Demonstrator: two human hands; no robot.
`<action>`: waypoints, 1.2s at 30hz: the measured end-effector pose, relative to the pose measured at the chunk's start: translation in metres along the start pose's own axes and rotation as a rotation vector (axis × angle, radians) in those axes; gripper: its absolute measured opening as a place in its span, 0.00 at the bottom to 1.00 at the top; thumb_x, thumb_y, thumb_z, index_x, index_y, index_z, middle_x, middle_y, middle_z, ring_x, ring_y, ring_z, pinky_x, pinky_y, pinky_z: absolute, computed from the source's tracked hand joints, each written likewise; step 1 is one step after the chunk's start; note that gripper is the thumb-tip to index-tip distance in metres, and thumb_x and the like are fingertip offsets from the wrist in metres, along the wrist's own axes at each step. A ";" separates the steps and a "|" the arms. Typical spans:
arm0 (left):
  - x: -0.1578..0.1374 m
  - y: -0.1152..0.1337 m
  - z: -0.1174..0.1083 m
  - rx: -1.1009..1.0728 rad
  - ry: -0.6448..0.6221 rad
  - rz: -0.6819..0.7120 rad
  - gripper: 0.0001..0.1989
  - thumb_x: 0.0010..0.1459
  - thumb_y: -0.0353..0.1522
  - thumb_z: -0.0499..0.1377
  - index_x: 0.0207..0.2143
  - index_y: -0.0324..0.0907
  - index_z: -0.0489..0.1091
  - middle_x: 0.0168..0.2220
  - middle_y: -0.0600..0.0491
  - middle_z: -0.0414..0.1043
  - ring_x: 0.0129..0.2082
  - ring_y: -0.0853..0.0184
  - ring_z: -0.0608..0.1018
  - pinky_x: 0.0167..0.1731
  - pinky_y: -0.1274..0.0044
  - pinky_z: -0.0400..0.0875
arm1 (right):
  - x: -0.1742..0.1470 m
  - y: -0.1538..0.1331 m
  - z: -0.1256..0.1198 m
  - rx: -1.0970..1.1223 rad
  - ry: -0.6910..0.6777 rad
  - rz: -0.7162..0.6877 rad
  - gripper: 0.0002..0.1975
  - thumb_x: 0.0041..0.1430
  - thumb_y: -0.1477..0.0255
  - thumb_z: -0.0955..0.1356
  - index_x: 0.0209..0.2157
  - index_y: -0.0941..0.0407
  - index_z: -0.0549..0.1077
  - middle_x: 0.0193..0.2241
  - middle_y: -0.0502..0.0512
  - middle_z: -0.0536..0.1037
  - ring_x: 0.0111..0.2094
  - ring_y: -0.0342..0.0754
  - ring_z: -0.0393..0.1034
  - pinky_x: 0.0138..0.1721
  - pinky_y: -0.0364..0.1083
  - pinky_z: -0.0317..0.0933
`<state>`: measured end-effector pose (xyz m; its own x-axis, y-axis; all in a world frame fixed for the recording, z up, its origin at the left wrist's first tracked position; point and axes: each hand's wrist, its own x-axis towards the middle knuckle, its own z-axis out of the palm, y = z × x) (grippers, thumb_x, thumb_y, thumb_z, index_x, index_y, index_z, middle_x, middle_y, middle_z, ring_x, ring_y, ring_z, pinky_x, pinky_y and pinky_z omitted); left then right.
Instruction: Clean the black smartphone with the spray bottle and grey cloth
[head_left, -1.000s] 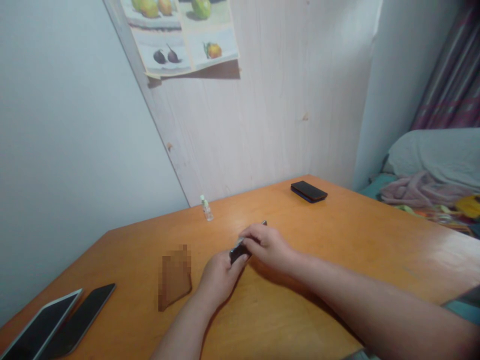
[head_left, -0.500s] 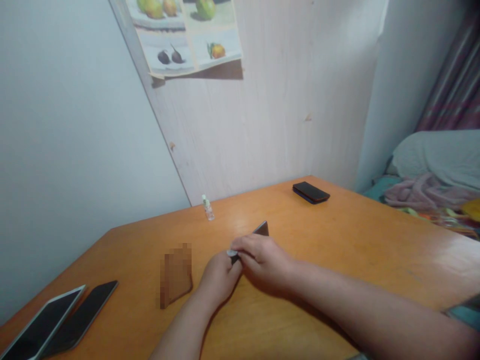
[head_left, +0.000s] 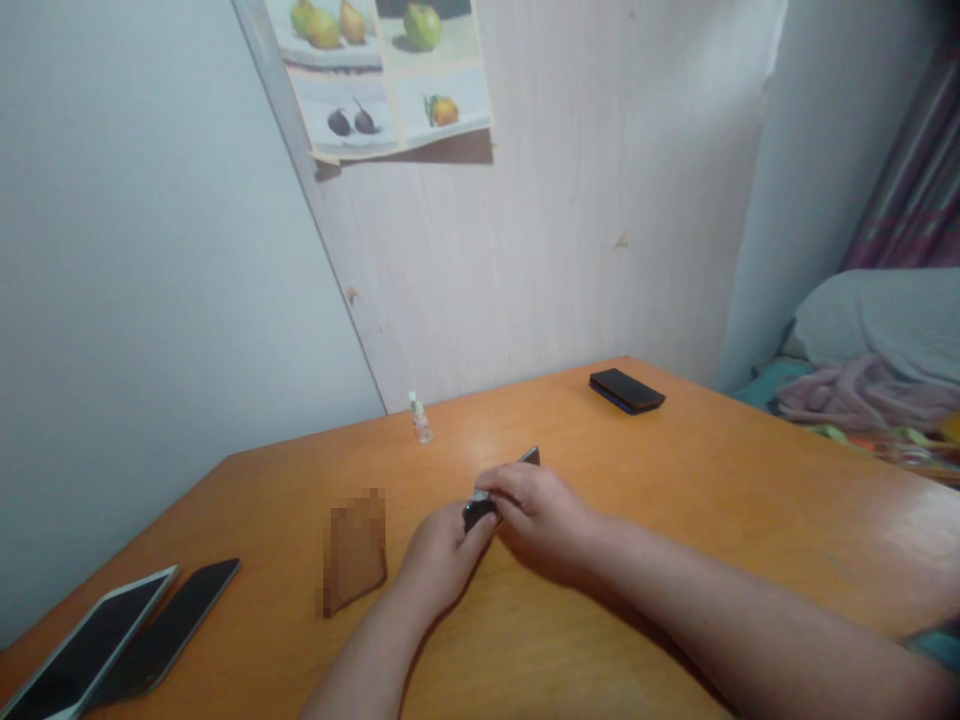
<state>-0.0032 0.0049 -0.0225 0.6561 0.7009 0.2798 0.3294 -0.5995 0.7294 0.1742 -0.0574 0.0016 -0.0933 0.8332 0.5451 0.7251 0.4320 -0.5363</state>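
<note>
Near the middle of the table, my left hand [head_left: 442, 550] is closed around the near end of a dark, flat smartphone [head_left: 478, 512]. My right hand [head_left: 536, 508] lies over the phone with its fingers bent together, pinching a small whitish piece [head_left: 481, 494], perhaps a wipe, against the surface. Most of the phone is hidden under this hand; only its far corner and a dark strip by my left thumb show. To the left of my left hand lies a clear phone case [head_left: 360, 565], partly blurred out by pixels.
A white-framed tablet [head_left: 94, 640] and a black phone-like slab [head_left: 176, 630] overlap at the table's left edge. A small clear spray bottle [head_left: 422, 426] stands toward the back. At the far right corner lies a dark wallet-like case [head_left: 626, 390]. Behind the table [head_left: 637, 620] rises a wall.
My right hand has slid the whitish piece slightly away along the phone, baring more dark surface beside my left thumb. My left hand keeps its grip. The view has shifted a little.
</note>
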 end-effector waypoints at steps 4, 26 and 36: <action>0.000 -0.001 -0.001 -0.015 0.034 -0.050 0.19 0.57 0.46 0.58 0.23 0.41 0.71 0.23 0.52 0.71 0.23 0.65 0.69 0.24 0.78 0.52 | 0.012 0.026 -0.020 0.008 0.227 0.237 0.10 0.58 0.76 0.64 0.35 0.53 0.77 0.36 0.55 0.80 0.40 0.51 0.73 0.44 0.49 0.62; 0.000 -0.003 0.003 0.285 -0.033 -0.110 0.23 0.62 0.49 0.50 0.30 0.40 0.72 0.28 0.50 0.75 0.27 0.65 0.74 0.26 0.77 0.56 | 0.005 0.021 -0.003 -0.019 0.061 0.147 0.11 0.64 0.66 0.64 0.38 0.54 0.77 0.33 0.54 0.77 0.37 0.49 0.71 0.39 0.46 0.62; 0.000 0.005 0.001 0.269 -0.052 -0.128 0.22 0.62 0.48 0.52 0.30 0.41 0.74 0.29 0.50 0.77 0.28 0.65 0.75 0.25 0.77 0.56 | 0.005 0.035 -0.007 -0.010 0.131 0.263 0.12 0.64 0.63 0.62 0.33 0.55 0.71 0.26 0.51 0.75 0.29 0.48 0.69 0.33 0.45 0.60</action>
<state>-0.0011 0.0022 -0.0194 0.6295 0.7605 0.1590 0.5749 -0.5936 0.5631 0.2041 -0.0403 -0.0095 0.1869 0.8641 0.4673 0.7193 0.2036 -0.6642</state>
